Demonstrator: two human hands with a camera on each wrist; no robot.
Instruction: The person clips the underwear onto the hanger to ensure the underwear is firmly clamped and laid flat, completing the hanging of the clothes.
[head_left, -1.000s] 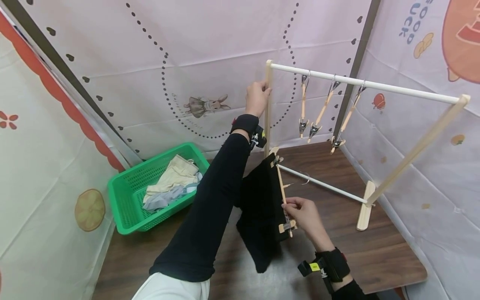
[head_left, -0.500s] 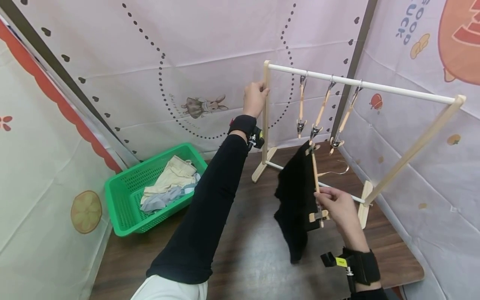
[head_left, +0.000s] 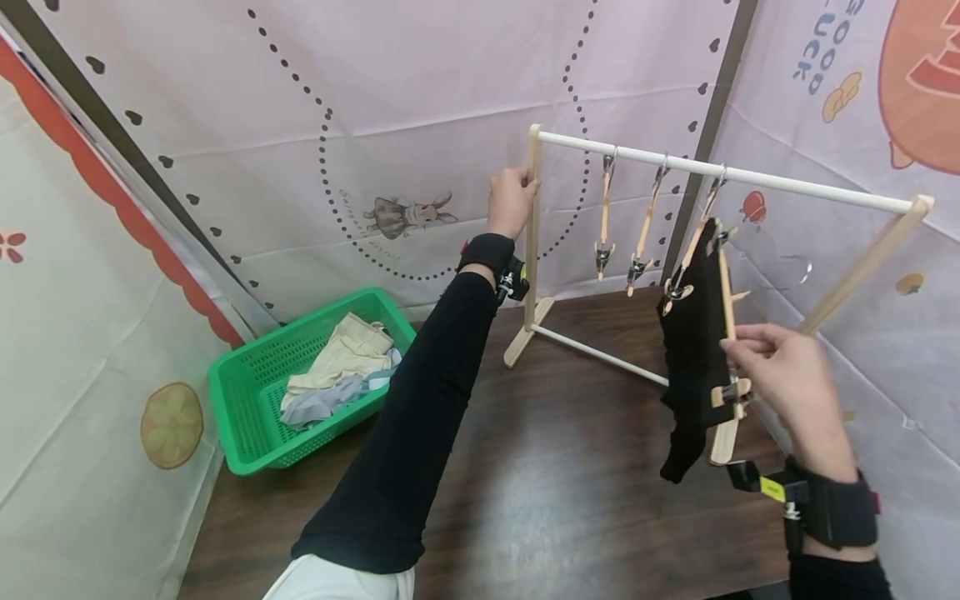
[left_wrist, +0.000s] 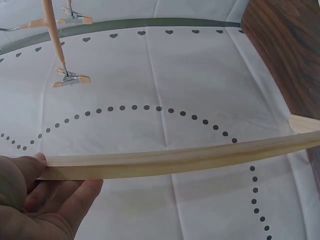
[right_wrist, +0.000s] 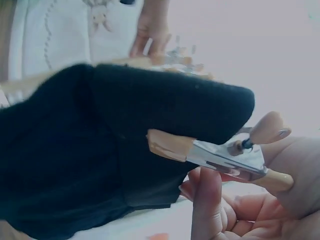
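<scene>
Left hand [head_left: 510, 200]: fingers curled round rack's left post [head_left: 533, 242], near its top. Right hand [head_left: 787, 375]: thumb and fingers pinching bar of wooden clip hanger [head_left: 726, 287], near the lower clip. Black garment [head_left: 693, 358] clipped to that hanger, hanging above bench [head_left: 525, 467] toward its right edge, in front of rack's right foot [head_left: 724, 442]. Held hanger's hook [head_left: 808, 268] sticks out rightward, below the white rail [head_left: 795, 187]. Three hangers [head_left: 605, 208] hang on rail. Green basket [head_left: 251, 425] at bench's back left corner, cream and grey-blue cloths [head_left: 345, 354] inside.
</scene>
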